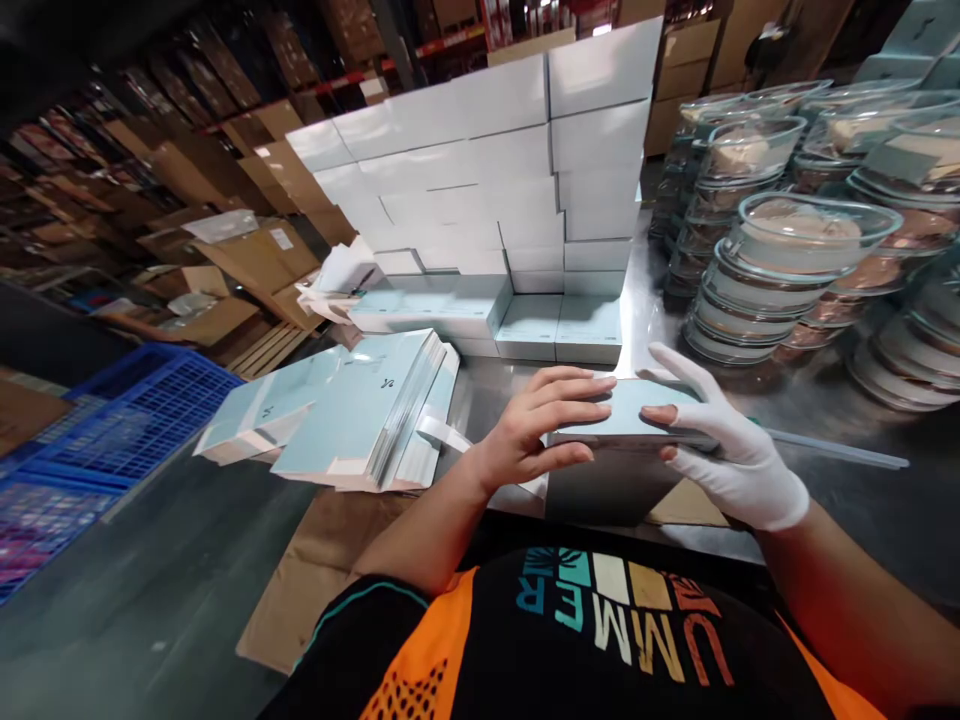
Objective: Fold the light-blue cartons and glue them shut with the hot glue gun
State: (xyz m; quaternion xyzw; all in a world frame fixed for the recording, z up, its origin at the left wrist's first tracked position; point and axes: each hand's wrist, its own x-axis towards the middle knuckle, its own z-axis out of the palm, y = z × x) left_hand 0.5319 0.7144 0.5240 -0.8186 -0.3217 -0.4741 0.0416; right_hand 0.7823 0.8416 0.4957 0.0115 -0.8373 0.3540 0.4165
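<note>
A small light-blue cardboard box (pixel 630 408) is between my hands, in front of my body at the table's near edge. My bare left hand (pixel 536 425) grips its left end, with the fingers lying over the top and the thumb along the near edge. My right hand (pixel 731 450), in a white glove with some fingertips bare, holds the right end; its thumb and a finger reach over the box. To the left lies a stack of flat light-blue box blanks (pixel 360 400) with a white strip (pixel 444 433) beside it.
Pale boxes (pixel 480 150) form a wall at the back, with light-blue boxes (pixel 559 325) at its foot. Stacked oval glass containers (pixel 776 280) stand at right, near a clear stick (pixel 840 448). A blue plastic crate (pixel 150 410) and open cartons (pixel 255 260) are at left.
</note>
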